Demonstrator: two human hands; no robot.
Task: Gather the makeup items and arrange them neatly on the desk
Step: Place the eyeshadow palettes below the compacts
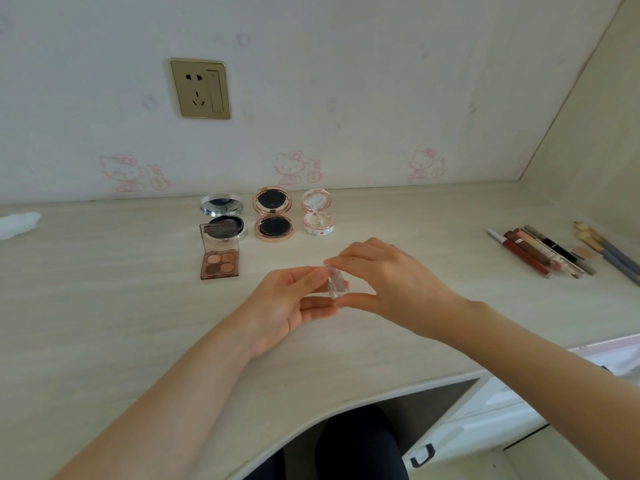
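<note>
Pinching a small clear case [334,281] between left hand [290,303] and right hand [388,282] above the near worktop [104,289], she holds something that looks light, hard, slick — best gripped by its flat edges.

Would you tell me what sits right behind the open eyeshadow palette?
The silver compact stands open just behind the eyeshadow palette, whose raised clear lid covers part of the compact's dark pan; what lies under it is hidden.
</note>
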